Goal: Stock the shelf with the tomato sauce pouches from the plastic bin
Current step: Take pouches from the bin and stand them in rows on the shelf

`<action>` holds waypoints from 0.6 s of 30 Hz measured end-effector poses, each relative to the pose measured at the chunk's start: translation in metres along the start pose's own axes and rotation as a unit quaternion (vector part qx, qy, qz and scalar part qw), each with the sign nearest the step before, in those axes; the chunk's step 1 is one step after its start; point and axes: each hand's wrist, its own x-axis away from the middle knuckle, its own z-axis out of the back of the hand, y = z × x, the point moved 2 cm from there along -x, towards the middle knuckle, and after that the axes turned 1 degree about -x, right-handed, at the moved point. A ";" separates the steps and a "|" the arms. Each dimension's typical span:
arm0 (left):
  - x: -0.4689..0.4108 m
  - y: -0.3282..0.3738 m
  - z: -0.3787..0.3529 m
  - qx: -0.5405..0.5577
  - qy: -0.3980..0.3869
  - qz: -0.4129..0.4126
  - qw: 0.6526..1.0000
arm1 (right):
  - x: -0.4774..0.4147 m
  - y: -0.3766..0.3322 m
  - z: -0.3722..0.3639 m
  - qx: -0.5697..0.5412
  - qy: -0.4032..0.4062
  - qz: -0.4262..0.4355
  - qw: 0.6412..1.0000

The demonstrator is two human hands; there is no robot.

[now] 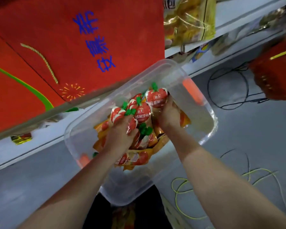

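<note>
The pouches lie heaped mid-bin, on top of orange packets. My left hand is curled round a bunch of several. My right hand grips 1 by its lower part, green top pointing toward the shelf. To do this well, I'd turn them all 1 way and squeeze the slick bunch low so none slips. Then I'd lift clear of the bin wall, leaving the orange packets behind.
</note>
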 end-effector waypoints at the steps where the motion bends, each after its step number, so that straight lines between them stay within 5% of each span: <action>1: -0.003 -0.001 -0.003 -0.003 -0.003 0.007 1.000 | 0.001 0.003 -0.003 -0.023 0.012 -0.017 1.000; 8: -0.011 0.003 -0.005 0.039 -0.031 0.005 0.999 | 0.015 0.015 0.032 -0.126 -0.009 0.009 0.992; 13: -0.005 0.027 0.001 0.248 -0.095 0.029 0.964 | 0.054 -0.010 0.060 -0.311 -0.100 0.072 0.942; 16: 0.004 0.024 0.010 0.313 -0.043 0.048 0.948 | 0.077 -0.024 0.051 -0.361 -0.148 0.062 0.919; 18: 0.013 0.014 0.022 0.313 -0.001 0.055 0.948 | 0.086 -0.016 0.040 -0.324 -0.107 0.024 0.940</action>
